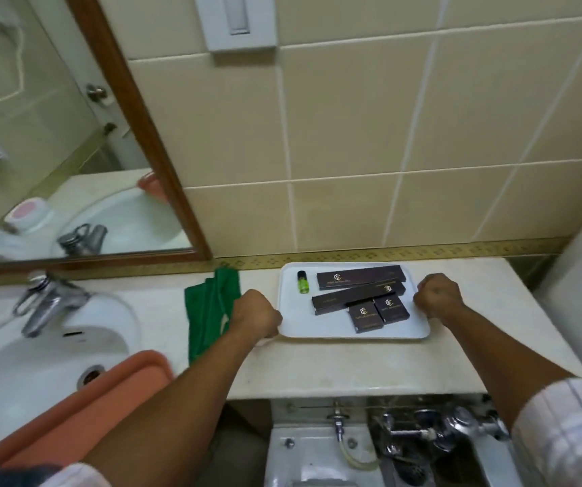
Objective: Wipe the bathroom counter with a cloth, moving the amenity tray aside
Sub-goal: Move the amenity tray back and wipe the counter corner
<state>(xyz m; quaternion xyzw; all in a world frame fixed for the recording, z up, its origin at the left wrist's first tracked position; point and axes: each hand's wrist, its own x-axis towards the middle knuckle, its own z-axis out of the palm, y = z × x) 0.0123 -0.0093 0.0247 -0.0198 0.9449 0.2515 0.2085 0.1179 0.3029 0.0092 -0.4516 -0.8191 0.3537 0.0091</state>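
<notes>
Beige marble counter [317, 367] against a tiled wall, white sink [19, 363] and chrome tap [42, 302] at its left end, wood-framed mirror [54, 135] above. White tray [349, 332] near the wall, right of centre, flat on the counter. Contents: one small green bottle [303, 282] (upright, far-left corner); two long dark boxes [360, 277]; two short dark boxes [391, 307]. Left hand [258, 316] closed on the tray's left edge; right hand [437, 295] closed on its right edge. Green cloth [210, 311] crumpled just left of the tray, partly under the left forearm. Orange tray [72, 409] propped across the sink's near rim.
</notes>
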